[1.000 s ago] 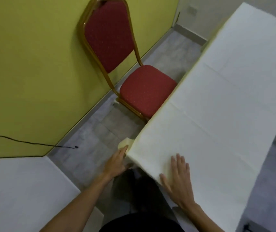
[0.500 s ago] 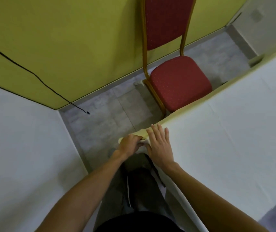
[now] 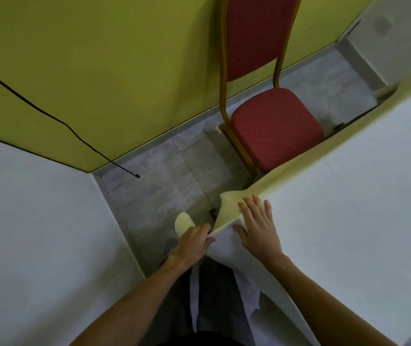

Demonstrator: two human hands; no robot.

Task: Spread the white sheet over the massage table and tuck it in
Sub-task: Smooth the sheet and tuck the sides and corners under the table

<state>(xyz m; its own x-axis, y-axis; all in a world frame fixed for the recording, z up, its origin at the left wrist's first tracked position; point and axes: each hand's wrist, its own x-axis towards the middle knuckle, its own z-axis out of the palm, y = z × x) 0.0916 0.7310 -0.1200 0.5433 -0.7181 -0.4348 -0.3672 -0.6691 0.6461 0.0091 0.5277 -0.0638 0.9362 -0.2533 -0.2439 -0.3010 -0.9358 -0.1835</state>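
I logged the yellow-green wall (image 3: 99,71) as the largest surface, with a white panel (image 3: 37,233) below it at left. The white sheet (image 3: 349,221) covered the counter at right, the counter itself hidden beneath it. The sheet's near corner draped toward the grey tiled floor (image 3: 162,183). A red chair (image 3: 274,128) stood just beside the sheet's far edge. The right hand (image 3: 258,226) lay flat on the corner, fingers straight, pressing the sheet. The left hand (image 3: 194,242) gripped the hanging fold just beside it, fingers curled. A black cable (image 3: 49,116) ran down the wall.
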